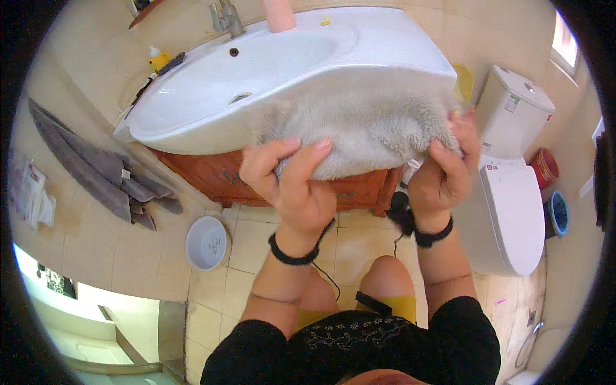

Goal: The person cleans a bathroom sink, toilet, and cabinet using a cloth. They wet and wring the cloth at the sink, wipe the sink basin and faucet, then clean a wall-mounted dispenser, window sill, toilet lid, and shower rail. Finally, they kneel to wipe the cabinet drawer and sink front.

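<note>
A light grey fluffy cloth (356,130), blurred in part, is stretched between my two hands in front of the washbasin (298,62). My left hand (303,178) grips its left end, with fingers bent over the edge. At the cloth's right end, my right hand (445,163) pinches the fabric between thumb and fingers. Behind the cloth, the basin's front edge and part of the wooden cabinet (226,178) are hidden. A metal faucet (228,21) and a pink cup-like container (279,17) stand at the back of the basin.
A white toilet (515,211) stands at the right, beside a red bucket (545,168) and a blue basin (559,214). A white plastic basin (207,243) is on the tiled floor at the left. Grey towels (106,168) hang on the left wall. A dark cable (332,281) lies near my knees.
</note>
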`<move>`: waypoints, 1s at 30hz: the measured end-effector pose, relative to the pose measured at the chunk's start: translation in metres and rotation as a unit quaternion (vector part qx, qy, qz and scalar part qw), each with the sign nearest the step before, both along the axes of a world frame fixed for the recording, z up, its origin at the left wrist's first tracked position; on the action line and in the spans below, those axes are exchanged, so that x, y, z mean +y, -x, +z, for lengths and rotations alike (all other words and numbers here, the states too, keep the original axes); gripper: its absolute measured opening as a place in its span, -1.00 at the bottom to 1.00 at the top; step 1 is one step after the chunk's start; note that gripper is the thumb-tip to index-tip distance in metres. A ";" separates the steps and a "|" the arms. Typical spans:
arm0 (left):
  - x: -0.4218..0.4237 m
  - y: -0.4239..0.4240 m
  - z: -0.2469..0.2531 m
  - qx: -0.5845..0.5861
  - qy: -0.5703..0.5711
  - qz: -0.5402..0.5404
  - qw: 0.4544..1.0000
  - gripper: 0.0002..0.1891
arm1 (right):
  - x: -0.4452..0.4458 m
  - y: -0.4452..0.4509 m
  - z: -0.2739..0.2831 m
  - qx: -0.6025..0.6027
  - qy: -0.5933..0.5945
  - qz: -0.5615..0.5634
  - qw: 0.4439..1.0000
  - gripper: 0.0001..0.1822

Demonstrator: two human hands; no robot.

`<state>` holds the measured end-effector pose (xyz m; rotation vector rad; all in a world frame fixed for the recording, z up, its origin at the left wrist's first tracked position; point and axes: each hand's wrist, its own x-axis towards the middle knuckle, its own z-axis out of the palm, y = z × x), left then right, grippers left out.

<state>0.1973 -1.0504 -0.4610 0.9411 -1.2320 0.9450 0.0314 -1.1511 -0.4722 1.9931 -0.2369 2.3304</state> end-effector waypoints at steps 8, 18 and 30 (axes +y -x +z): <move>-0.057 -0.033 0.049 -0.115 -0.290 0.134 0.941 -0.50 | -0.063 -0.001 0.060 0.303 -0.078 -0.263 0.913 -0.42; -0.047 -0.060 0.021 -0.159 -0.253 0.137 0.944 -0.56 | -0.069 -0.027 0.035 0.259 -0.024 -0.283 0.923 -0.58; 0.009 -0.139 0.040 -0.054 -0.201 0.222 0.953 -0.65 | -0.015 -0.147 0.043 0.214 -0.013 -0.125 0.969 -0.61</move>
